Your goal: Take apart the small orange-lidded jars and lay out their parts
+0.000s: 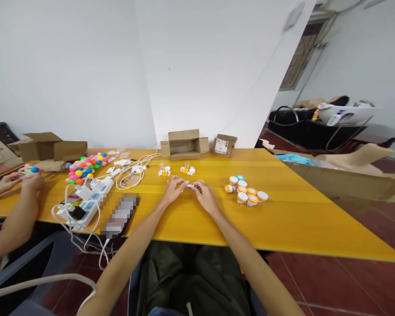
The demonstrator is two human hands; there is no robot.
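Over the middle of the yellow table, my left hand and my right hand meet fingertip to fingertip. Between them they pinch a small white piece, too small to make out its kind. Just beyond my fingers lie two small groups of white and orange parts, each with a little clear cup beside it. To the right of my right hand stands a cluster of small jars with white, orange and teal lids; one lies on its side.
An open cardboard box and a smaller box stand by the wall. On the left are a phone, a power strip, tangled white cables and colourful balls. Farther left, another person's hands are at work.
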